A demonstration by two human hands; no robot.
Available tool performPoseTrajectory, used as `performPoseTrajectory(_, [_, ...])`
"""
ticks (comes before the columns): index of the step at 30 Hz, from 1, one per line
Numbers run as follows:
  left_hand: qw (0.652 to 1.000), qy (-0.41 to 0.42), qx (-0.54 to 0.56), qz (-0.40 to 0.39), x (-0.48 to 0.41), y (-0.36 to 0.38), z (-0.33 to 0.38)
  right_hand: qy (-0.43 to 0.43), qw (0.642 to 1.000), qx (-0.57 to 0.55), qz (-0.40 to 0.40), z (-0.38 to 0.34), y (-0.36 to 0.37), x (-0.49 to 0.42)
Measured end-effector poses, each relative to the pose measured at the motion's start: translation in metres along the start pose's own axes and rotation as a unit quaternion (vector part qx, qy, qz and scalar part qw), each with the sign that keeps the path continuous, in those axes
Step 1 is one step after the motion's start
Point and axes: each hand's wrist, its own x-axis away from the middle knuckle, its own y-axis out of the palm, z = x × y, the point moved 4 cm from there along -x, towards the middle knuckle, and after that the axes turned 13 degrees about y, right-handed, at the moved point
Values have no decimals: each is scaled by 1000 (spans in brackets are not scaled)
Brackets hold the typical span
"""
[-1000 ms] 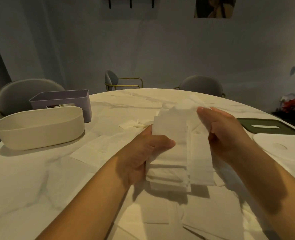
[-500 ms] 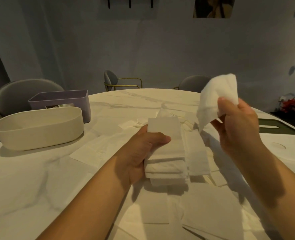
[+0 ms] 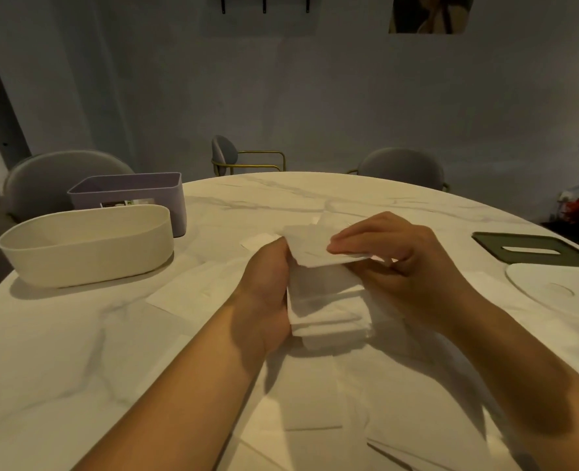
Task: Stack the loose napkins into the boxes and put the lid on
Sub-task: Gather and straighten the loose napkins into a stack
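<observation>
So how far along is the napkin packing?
Early. Done: a stack of napkins is gathered in the left hand. In hand: the right hand lays another napkin on top. Left: loose napkins lie on the table, the cream oval box looks empty, and the dark green lid and white lid lie aside.

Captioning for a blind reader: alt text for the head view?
The left hand grips a stack of white napkins over a marble table while the right hand pinches one napkin on top. A cream box and purple box stand left.
</observation>
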Motion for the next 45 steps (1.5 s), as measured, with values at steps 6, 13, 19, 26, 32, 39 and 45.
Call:
performPoseTrajectory(6, [999, 13, -18, 30, 2, -1, 6, 23, 999, 25, -16, 1, 1, -1])
performPoseTrajectory(13, [996, -4, -55, 73, -3, -13, 0, 40, 999, 6, -19, 1, -3, -1])
performPoseTrajectory(19, [996, 6, -64, 66, -1, -13, 3, 209, 970, -102, 70, 18, -8, -3])
performPoseTrajectory(26, [995, 10, -92, 28, 1, -8, 0, 328, 887, -288, 150, 20, -16, -2])
performPoseTrajectory(32, [995, 4, -83, 50, -3, -7, -1, 171, 982, -81, -21, -6, 8, 1])
performPoseTrajectory(39, [998, 0, -42, 51, 3, -3, 2, 159, 978, -101, -87, -6, 11, 3])
performPoseTrajectory(45, [990, 102, -4, 95, -5, -10, 6, 299, 930, -207, 59, 14, -4, -2])
